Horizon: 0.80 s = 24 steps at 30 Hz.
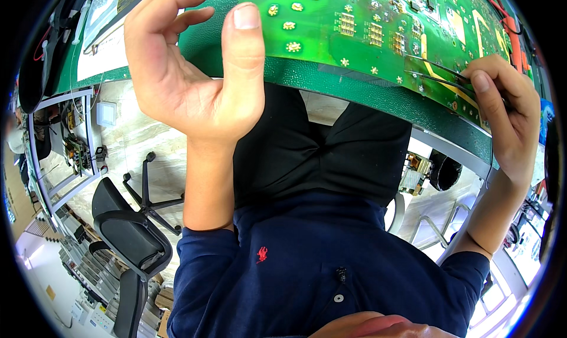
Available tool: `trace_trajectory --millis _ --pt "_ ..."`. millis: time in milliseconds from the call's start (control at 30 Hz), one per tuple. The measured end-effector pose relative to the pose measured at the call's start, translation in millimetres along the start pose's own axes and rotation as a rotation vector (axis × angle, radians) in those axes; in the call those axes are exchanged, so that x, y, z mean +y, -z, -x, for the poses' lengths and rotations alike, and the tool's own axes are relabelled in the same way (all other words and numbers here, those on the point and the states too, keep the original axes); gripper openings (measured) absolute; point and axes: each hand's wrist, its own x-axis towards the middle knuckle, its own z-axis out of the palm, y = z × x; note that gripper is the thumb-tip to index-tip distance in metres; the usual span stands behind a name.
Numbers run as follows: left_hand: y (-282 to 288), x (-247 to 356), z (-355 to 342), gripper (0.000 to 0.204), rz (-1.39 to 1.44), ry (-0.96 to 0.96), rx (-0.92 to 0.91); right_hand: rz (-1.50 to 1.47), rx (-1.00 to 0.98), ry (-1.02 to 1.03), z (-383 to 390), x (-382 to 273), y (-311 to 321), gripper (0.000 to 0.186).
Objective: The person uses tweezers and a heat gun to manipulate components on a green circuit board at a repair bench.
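Observation:
A green circuit board (322,36) with gold pads and small parts lies at the front of the bench. My right hand (511,110) grips black tweezers (442,66) between thumb and fingers at the board's right side. The two tweezer prongs point left over the board's near edge, their tips apart with nothing visible between them. Whether the tips touch the board I cannot tell. At the board's left end my left hand (192,93) is raised and open, thumb up and fingers loosely curled. Its fingertips partly run out of the picture, and I see nothing held in it.
Green matting (348,79) covers the bench up to its front edge. Papers and a clear bag (105,10) lie at the left, beside a dark item (41,60). Red-handled leads (511,33) lie at the right. A black office chair (134,237) stands on the floor to the left.

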Motion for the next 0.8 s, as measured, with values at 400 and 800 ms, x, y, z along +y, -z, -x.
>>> trace_trajectory --millis 400,800 --pt "-0.2 1.0 -0.2 0.025 0.007 0.002 -0.003 -0.033 0.0 -0.037 1.7 -2.5 -0.6 0.017" --pt "-0.6 2.1 0.3 0.025 0.0 0.011 -0.004 -0.011 0.014 -0.031 1.4 -0.7 2.6 0.017"
